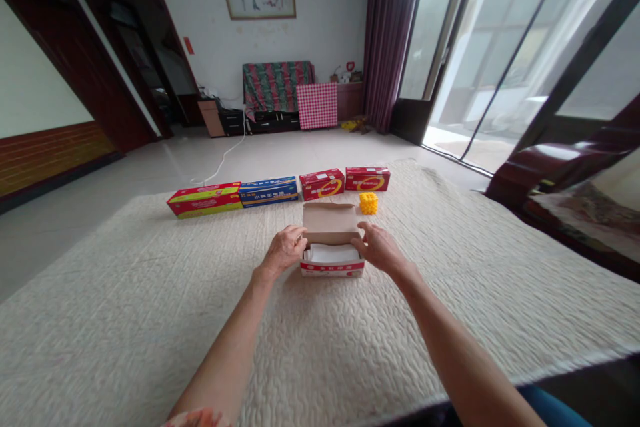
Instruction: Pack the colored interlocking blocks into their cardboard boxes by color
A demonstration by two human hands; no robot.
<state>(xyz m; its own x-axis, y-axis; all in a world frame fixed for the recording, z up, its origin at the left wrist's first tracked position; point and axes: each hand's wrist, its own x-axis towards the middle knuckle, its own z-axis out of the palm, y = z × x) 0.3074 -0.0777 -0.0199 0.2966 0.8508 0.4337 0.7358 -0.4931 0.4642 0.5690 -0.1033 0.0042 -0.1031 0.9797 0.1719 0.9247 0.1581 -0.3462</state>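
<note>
In front of me a small red-and-white cardboard box (332,269) stands on the quilted mat, its brown-lined lid raised at the back. Something white (336,253), perhaps paper packets, lies inside it. My left hand (283,251) pinches the upper left edge of the box between thumb and fingers. At the opposite side, my right hand (382,247) grips the upper right edge, near the base of the lid. Just behind the right side of the box sits a bumpy yellow cube (369,203), which neither hand touches.
Beyond the box stand a red-and-green long box (207,201), a blue long box (269,192) and two red boxes, one left (322,185) and one right (367,179). The cream mat (150,307) spreads around them. A dark red wooden seat (545,177) is at the right.
</note>
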